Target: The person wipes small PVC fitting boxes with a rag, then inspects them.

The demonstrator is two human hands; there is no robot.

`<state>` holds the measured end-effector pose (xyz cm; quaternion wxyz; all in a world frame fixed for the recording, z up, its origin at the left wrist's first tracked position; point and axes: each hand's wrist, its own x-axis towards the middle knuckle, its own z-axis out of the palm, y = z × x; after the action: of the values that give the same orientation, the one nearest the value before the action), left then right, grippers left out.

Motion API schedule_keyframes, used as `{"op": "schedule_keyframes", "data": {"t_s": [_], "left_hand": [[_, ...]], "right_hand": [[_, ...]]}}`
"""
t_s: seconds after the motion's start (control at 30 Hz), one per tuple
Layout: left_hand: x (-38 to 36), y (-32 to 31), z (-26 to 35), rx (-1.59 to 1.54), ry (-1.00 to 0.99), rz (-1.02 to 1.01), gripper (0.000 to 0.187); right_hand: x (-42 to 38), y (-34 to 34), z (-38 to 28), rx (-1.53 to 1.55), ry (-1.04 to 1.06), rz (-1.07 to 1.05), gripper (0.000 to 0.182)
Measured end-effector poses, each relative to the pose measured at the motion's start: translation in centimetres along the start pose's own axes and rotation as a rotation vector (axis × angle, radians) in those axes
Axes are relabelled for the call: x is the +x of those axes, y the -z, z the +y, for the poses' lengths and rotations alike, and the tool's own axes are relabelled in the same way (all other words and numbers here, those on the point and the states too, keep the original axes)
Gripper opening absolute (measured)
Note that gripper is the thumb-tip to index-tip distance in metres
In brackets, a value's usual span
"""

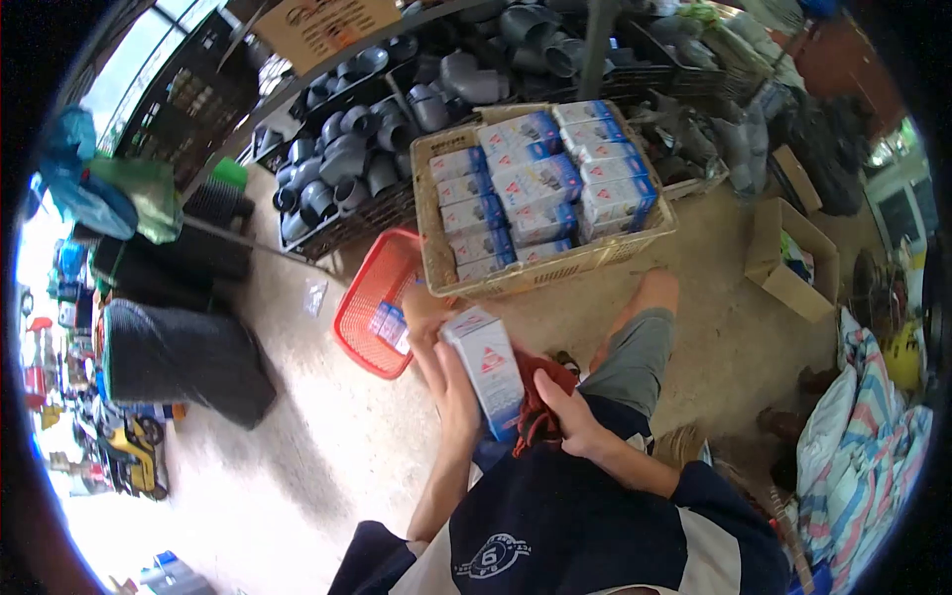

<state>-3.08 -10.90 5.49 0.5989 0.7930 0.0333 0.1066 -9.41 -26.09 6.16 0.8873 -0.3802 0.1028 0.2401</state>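
My left hand [451,382] is wrapped around the left side of a white and blue carton [488,362] with a red triangle logo, held tilted in front of my body. In my right hand [575,416] is a dark red cloth [535,402], bunched against the carton's right side. Just beyond the carton stands a worn yellowish plastic crate [555,275], stacked with several similar white and blue cartons [531,183]. A red plastic basket [347,332] sits left of the crate, with blue and white packaging [388,324] inside. My fingers partly cover the carton's edges.
Black crates of grey pipe elbows [347,164] line the back. Rolls of black netting [183,352] stand at left. To the right are an open cardboard box [790,258] and a striped woven sack [858,446]. A bare leg [635,342] in grey shorts extends toward the crate.
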Motion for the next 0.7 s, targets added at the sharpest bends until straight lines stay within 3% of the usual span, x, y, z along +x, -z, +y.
{"op": "schedule_keyframes", "data": {"t_s": [0.03, 0.1, 0.17, 0.27, 0.3, 0.4, 0.47, 0.53, 0.57, 0.7], "left_hand": [[-0.2, 0.5, -0.5, -0.133, 0.091, -0.059, 0.052], [-0.6, 1.0, -0.5, -0.445, 0.259, -0.256, 0.056], [-1.7, 1.2, 1.1, -0.874, 0.431, -0.433, 0.061], [-3.9, 0.9, 0.0, -0.685, 0.466, -0.468, 0.066], [-4.0, 0.9, 1.3, -0.565, 0.508, -0.448, 0.067], [-4.7, 0.5, -3.9, -0.834, 0.380, -0.234, 0.068], [-3.5, 1.6, -5.0, -1.037, 0.403, -0.197, 0.069], [-0.6, 4.6, -4.3, -1.279, 0.549, -0.249, 0.070], [-0.6, 4.0, -2.8, -1.143, 0.554, -0.091, 0.073], [-2.2, 4.0, 0.2, -0.987, 0.584, -0.258, 0.078]], "right_hand": [[0.3, 0.1, 0.9, -0.052, 0.086, 0.037, 0.052], [1.3, -0.3, 0.3, -0.500, 0.453, 0.027, 0.056], [1.8, -1.9, -1.2, -0.756, 0.676, -0.023, 0.061], [3.4, -2.4, -2.3, -1.002, 0.806, -0.074, 0.060], [3.7, -3.2, -3.1, -1.054, 0.821, -0.067, 0.059], [3.5, -4.3, -2.1, -1.246, 0.791, -0.291, 0.058], [2.4, -4.8, -1.2, -1.346, 0.742, -0.341, 0.057], [1.4, -4.5, -1.1, -1.448, 0.628, -0.382, 0.057], [2.2, -3.5, -0.5, -1.353, 0.637, -0.398, 0.056], [4.9, -4.4, -1.5, -1.285, 0.696, -0.218, 0.055]]}}
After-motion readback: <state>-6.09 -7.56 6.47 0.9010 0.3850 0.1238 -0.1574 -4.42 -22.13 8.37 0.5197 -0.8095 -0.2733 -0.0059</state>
